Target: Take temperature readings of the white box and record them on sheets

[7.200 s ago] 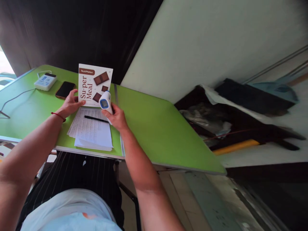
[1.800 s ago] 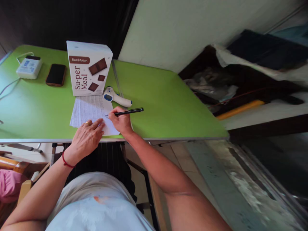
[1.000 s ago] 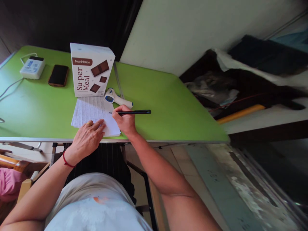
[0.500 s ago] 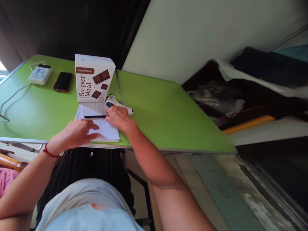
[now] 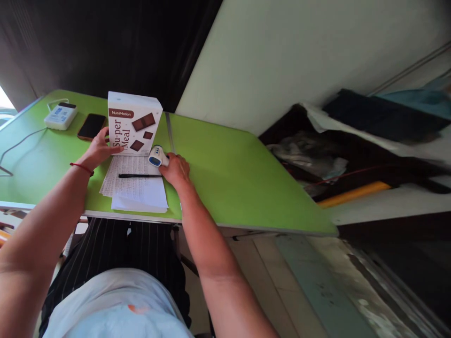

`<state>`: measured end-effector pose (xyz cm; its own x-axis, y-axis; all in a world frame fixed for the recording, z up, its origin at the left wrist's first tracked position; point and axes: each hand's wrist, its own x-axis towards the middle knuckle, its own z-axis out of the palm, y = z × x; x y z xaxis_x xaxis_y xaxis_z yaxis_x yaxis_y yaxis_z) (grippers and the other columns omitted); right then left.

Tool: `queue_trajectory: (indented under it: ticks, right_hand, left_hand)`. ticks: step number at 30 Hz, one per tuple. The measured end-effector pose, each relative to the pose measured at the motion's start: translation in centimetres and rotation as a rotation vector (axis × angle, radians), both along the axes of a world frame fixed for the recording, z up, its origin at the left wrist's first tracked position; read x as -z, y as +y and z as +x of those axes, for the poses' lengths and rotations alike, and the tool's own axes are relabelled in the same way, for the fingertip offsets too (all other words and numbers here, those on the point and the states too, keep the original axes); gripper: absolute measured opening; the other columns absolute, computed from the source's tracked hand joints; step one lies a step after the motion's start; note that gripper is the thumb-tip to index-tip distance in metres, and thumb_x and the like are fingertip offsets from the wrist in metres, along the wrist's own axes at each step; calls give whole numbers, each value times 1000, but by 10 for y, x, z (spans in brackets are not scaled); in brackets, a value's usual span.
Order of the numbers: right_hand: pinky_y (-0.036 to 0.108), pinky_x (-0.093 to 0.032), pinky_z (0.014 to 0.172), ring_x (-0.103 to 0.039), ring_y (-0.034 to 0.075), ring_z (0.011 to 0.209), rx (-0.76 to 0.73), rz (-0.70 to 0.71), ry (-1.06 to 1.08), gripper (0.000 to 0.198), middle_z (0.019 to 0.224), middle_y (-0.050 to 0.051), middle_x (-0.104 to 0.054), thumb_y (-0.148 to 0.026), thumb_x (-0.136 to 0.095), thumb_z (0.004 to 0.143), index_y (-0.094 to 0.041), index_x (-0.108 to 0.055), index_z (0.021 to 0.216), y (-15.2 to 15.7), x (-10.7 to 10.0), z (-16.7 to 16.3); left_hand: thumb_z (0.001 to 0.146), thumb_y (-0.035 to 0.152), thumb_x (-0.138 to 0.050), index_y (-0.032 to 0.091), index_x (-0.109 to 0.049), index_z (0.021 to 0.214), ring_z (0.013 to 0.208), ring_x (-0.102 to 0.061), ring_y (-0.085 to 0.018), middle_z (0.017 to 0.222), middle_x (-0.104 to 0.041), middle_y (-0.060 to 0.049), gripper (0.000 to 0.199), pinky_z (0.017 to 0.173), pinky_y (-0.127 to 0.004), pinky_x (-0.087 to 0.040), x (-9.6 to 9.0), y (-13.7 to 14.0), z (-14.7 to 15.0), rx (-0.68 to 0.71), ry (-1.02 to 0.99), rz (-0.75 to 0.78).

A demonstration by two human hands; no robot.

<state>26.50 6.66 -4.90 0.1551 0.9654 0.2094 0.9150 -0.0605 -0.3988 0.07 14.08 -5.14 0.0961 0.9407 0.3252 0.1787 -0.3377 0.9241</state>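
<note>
An upright white "Su-per Meal" box [image 5: 136, 124] stands on the green table, chocolate pieces printed on its front. My left hand [image 5: 99, 149] grips its lower left edge, thumb across the front and fingers at the side. My right hand [image 5: 177, 170] is closed round the handle of a white and blue infrared thermometer [image 5: 157, 156], just right of the box; its display end faces me and most of the handle is hidden. Below the box lie printed paper sheets [image 5: 139, 195], with a black pen [image 5: 138, 175] across them.
A black phone [image 5: 92, 126] lies left of the box, by my left fingers. Farther left is a white device [image 5: 61, 116] with a cable. The green table [image 5: 225, 173] runs on to the right, toward a shelf with dark cloth [image 5: 384, 115] and plastic bags.
My left hand has moved from above the papers up to the box's left edge. My right hand has taken hold of the thermometer, which now points differently. The sheets have fanned apart.
</note>
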Motion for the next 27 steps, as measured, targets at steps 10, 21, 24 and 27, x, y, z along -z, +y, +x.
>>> queue_trajectory:
  ticks: [10, 21, 24, 27]
  right_hand:
    - [32, -55, 74, -64, 16, 69, -347, 254, 944, 17, 69, -2, -67, -39, -65, 81, -25, -57, 77, -15, 10, -54]
    - [26, -47, 52, -56, 11, 46, -260, 159, 1152, 18, 53, -9, -57, -38, -68, 78, -24, -56, 81, -17, 16, -65]
    - [26, -46, 49, -55, 10, 45, -258, 117, 1170, 19, 53, -9, -56, -38, -69, 79, -24, -56, 80, -18, 15, -67]
    - [25, -44, 46, -55, 10, 44, -272, 76, 1217, 21, 55, -9, -56, -40, -70, 78, -24, -55, 81, -18, 13, -67]
  left_hand:
    - [64, 39, -90, 15, -65, 116, 104, -70, -29, 113, -75, -11, 62, 93, -43, -58, -4, -3, 6, -100, 75, -13]
    - [73, 63, -82, 17, -74, 96, 100, -71, -31, 102, -79, -10, 52, 87, -42, -58, -17, -29, 14, 27, 0, -29]
    - [75, 62, -80, 17, -75, 95, 99, -71, -30, 100, -78, -10, 50, 86, -41, -59, -17, -30, 13, 29, 24, -19]
    - [76, 63, -79, 18, -74, 95, 101, -71, -31, 100, -78, -9, 49, 87, -40, -59, -16, -29, 13, 45, 45, 3]
